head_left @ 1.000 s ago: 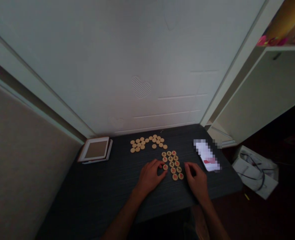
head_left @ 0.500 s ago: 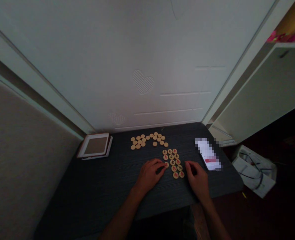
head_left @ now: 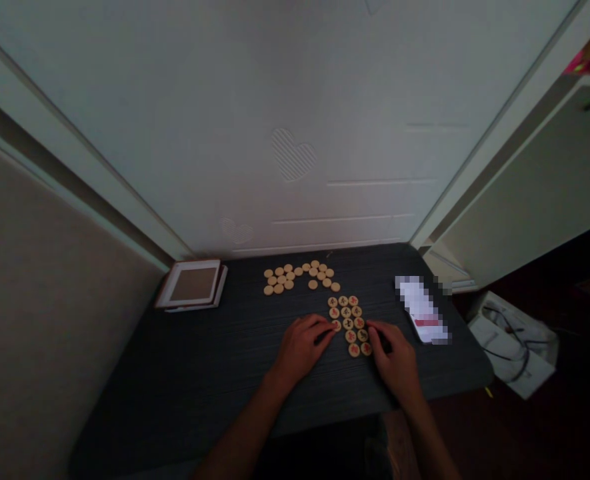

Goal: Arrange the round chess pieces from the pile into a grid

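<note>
Marked discs [head_left: 349, 322], small round flat wooden pieces with red or dark characters on their upper faces, lie in a tight block on the dark, fine-grained table [head_left: 215, 373], between my two hands. The block's long axis runs from the far side of the table toward me, leaning slightly to my right. My left hand [head_left: 302, 348] rests palm down on the table, fingers curled, with the fingertips touching the disc at the block's near left edge [head_left: 336, 326]; whether this grip pinches the disc or only rests against it I cannot tell. My right hand [head_left: 395, 357] lies palm down, loosely curled, fingertips just beside the block's right edge, grasping nothing that I can see. Plain discs [head_left: 295, 278], the same shape but with blank pale faces, form a loose arc farther back, near the wall. A flat square white-framed box [head_left: 193, 285] sits at the far left of the table. A blurred rectangular object [head_left: 421, 309] lies to the right.
</note>
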Demonstrator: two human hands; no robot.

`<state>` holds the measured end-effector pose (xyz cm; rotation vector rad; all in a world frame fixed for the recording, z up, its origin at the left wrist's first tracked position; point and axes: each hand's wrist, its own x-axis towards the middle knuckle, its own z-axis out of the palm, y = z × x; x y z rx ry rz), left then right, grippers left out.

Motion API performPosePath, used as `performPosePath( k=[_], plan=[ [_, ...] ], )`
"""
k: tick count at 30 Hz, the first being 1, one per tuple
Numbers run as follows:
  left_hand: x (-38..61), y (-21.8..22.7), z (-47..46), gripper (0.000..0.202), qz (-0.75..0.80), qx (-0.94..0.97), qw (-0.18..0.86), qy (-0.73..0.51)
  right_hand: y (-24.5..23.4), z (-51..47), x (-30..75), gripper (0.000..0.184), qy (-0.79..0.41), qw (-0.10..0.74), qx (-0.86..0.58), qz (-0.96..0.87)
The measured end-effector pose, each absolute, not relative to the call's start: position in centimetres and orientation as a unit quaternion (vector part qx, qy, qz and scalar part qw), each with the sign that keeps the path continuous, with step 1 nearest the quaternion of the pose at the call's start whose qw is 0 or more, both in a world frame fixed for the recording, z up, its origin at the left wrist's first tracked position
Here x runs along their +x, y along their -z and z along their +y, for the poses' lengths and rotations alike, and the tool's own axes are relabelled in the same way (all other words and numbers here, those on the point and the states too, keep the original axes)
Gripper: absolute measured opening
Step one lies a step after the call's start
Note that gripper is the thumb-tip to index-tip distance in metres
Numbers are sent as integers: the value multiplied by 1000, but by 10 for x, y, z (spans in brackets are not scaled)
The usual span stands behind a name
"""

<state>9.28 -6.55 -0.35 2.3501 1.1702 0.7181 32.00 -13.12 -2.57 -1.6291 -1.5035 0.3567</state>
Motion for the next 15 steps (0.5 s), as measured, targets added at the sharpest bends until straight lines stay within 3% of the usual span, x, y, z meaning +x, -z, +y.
performPosePath(
  k=[15],
  plan=[
    [94, 5, -67, 20, 431, 841, 211, -250, 22, -129, 319, 25, -137, 418, -626, -644]
  ],
)
